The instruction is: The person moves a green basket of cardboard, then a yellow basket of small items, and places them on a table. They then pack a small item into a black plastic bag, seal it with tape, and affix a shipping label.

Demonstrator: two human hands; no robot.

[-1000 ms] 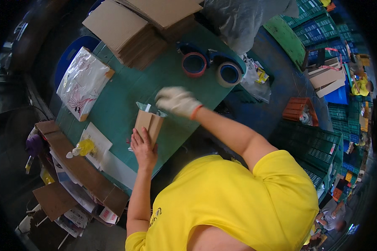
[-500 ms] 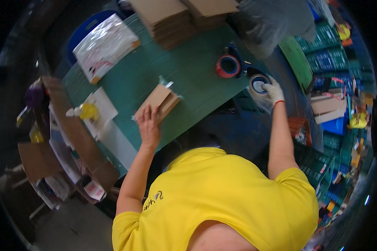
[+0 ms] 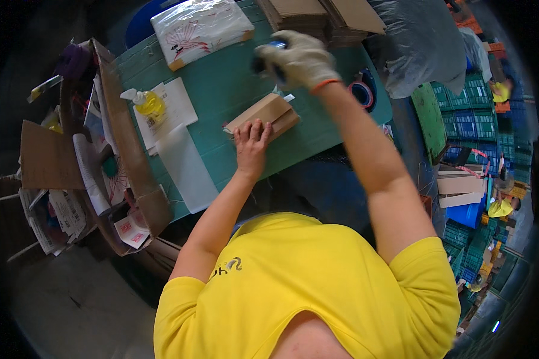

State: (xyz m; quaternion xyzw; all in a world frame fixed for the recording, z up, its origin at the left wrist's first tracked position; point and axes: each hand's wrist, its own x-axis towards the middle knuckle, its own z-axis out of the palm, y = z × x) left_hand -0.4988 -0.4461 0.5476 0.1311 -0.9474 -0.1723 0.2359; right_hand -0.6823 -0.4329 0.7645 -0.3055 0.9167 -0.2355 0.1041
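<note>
Cardboard box: small, brown, lying flat near the middle of the green table. The left hand, bare, presses down on the box's near end with fingers spread; it pins the box and grips nothing. The right hand, in a light work glove, is raised over the table just beyond the box, fingers closed around a dark roll of tape, mostly hidden by the glove. A pale strip shows at the box's right end; whether this is tape already laid cannot be told. Judgement: the box appears folded shut and held ready, sealing not visibly done. A second tape roll lies to the right. A stack of flat cardboard stands at the far edge, a plastic-wrapped packet at far left, and a yellow pump bottle on white sheets to the left.
</note>
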